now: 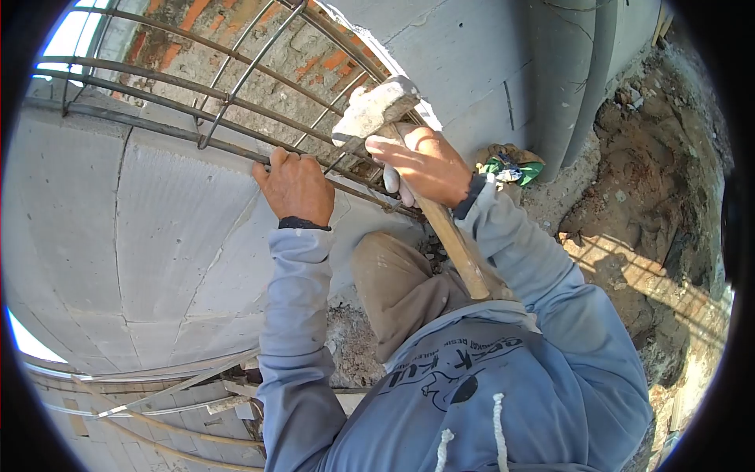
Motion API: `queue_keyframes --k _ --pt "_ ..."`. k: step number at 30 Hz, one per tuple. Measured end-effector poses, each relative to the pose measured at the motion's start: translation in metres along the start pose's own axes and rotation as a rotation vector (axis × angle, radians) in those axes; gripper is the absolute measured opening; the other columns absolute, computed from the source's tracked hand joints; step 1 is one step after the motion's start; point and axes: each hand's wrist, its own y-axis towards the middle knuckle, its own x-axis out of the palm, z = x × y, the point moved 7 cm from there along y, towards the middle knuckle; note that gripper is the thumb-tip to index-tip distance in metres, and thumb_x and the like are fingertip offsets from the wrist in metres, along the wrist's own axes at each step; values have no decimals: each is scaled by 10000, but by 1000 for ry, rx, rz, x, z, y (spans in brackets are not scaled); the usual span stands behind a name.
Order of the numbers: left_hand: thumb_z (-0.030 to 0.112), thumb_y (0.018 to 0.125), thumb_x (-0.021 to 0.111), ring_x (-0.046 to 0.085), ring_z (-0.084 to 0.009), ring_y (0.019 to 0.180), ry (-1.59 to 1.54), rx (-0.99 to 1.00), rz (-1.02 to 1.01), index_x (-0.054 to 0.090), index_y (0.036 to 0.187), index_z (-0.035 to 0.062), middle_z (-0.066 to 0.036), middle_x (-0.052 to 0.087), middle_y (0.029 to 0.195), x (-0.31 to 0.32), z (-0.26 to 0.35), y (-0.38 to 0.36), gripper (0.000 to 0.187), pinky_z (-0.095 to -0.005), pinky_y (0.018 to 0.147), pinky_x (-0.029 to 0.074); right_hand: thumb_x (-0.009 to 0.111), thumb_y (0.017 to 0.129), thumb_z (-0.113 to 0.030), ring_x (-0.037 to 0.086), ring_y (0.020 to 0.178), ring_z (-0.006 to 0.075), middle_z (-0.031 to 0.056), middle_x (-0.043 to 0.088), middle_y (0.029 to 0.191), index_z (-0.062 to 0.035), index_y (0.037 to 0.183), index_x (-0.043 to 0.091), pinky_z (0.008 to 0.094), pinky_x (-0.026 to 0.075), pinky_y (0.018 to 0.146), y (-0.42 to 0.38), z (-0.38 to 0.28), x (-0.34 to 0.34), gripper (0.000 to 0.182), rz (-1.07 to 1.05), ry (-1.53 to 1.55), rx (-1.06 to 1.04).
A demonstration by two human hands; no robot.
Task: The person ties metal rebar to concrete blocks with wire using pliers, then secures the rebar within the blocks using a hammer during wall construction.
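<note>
My right hand [431, 167] is closed round the wooden handle of a hammer [454, 248], just below its head. The pale, crusted hammer head [377, 112] points up and left, over the steel bars. My left hand [297, 187] has its fingers curled over the lowest bar of a rebar cage [228, 98], which runs along the top of a grey block wall [169, 212]. Thin tie bars loop round the long bars of the cage. Part of the cage is hidden behind the hammer head and my right hand.
Rough brick and mortar [185, 51] show behind the cage. A grey block wall [464, 71] and a grey pipe [594, 86] stand at the upper right. Below them lie a green crumpled packet [528, 167] and dug soil [629, 189]. Bamboo poles [169, 448] cross the lower left.
</note>
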Motion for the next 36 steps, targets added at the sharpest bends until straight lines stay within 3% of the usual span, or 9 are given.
queue_keyframes --k 1,3,6,12,22,24,25,30,36 --pt "125 738 611 538 -203 875 5 1 15 678 667 88 -64 650 708 0 0 -1 105 -434 832 304 520 908 -263 545 426 112 49 596 599 -35 993 637 243 437 411 6 -16 4 270 30 -70 -2" --pt "118 724 614 540 -203 868 11 19 47 678 653 90 -68 649 699 -4 2 0 100 -430 827 305 587 754 -202 584 533 199 70 617 667 -44 959 624 308 477 501 10 -34 15 262 163 -713 -826" --pt "109 713 617 540 -202 869 15 -3 -3 683 655 95 -68 648 696 -3 3 0 90 -429 825 306 687 574 -162 634 655 283 106 625 710 -38 872 595 378 513 587 33 -37 24 335 210 -1108 -672" --pt "115 697 633 541 -202 873 51 -35 -16 693 665 103 -64 652 696 -3 3 0 69 -436 807 315 583 692 -213 644 687 265 95 640 731 -88 742 644 390 519 601 50 -28 41 148 253 -1244 -802" --pt "102 637 666 533 -201 881 84 -33 -44 679 641 109 -63 648 694 0 3 4 15 -435 808 314 527 784 -170 647 599 252 97 632 671 -25 860 621 358 520 559 79 7 38 189 -102 -512 -150" --pt "94 638 660 535 -202 877 67 -10 -8 679 642 108 -61 647 691 1 2 2 24 -433 804 315 469 835 -166 651 555 219 96 640 637 -15 865 616 342 520 532 70 -13 47 212 133 -908 -890" --pt "86 639 654 537 -203 873 51 13 33 679 642 107 -58 647 688 -1 2 2 32 -432 800 315 447 858 -192 650 553 215 99 642 638 -17 823 619 337 520 531 67 -15 46 247 202 -913 -953" --pt "73 653 632 539 -203 864 37 10 25 680 649 102 -50 649 694 -2 4 1 56 -425 792 316 481 836 -235 631 645 280 131 618 682 -49 818 628 371 510 585 75 -7 50 238 -150 -692 -528" --pt "85 683 613 541 -201 851 -15 -9 38 687 676 114 -48 648 684 -4 1 0 81 -405 785 321 568 767 -172 614 661 291 109 624 765 -98 828 639 401 495 598 70 -4 42 119 155 -1004 -723"
